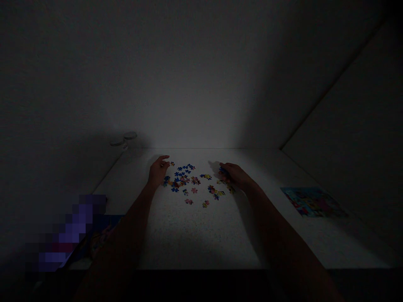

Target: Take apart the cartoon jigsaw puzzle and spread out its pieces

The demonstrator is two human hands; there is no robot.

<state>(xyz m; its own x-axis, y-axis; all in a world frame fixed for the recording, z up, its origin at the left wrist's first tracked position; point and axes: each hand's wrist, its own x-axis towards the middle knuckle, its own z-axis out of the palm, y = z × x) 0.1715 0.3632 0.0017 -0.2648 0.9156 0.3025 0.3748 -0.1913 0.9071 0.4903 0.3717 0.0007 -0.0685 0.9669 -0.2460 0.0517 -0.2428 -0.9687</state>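
On the white table, my left hand [158,171] is at the left of a scatter of jigsaw puzzle pieces. Its thumb and index finger are apart, close beside a single small piece [172,163]. Across the scatter, my right hand [235,174] has its fingers closed on a dark blue puzzle piece [223,171], partly covered by the fingers. Between the hands lie several loose blue pieces [180,173], pink ones [194,190] and a joined-looking yellow and blue cluster [215,192]. More pieces [231,189] lie partly under my right hand.
A colourful picture sheet [313,202] lies on the table [195,239] at the right. At the left front edge are a dark blue printed item [102,235] and a blurred purple object [71,230]. A pale two-disc fixture [124,139] is by the back left corner. Walls enclose the table.
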